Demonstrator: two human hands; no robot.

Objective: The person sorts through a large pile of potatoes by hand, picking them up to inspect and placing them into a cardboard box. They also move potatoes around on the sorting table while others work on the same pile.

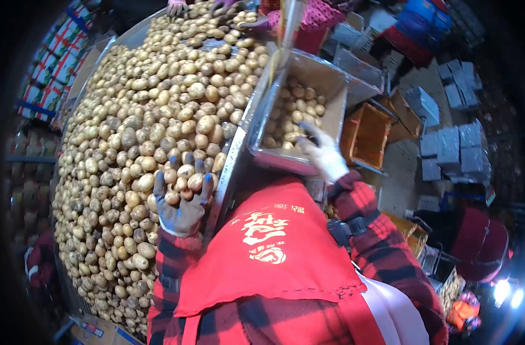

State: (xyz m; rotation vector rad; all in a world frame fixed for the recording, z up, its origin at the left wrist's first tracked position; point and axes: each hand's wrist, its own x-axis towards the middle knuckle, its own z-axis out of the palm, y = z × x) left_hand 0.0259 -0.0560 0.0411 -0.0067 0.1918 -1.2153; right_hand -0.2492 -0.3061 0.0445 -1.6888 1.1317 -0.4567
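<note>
My left hand, in a grey-blue coated glove, lies palm up at the near side of a large heap of potatoes. Its fingers curl up around several potatoes resting in it. My right hand, in a white glove with dark fingertips, reaches into a plastic-lined box at the right of the sorting table. Its fingers are spread just over the potatoes inside, and no potato shows between them.
A metal table edge separates the heap from the box. Gloved hands of another person are at the far end of the heap. An orange-brown crate stands right of the box; wrapped cartons and other people are farther right.
</note>
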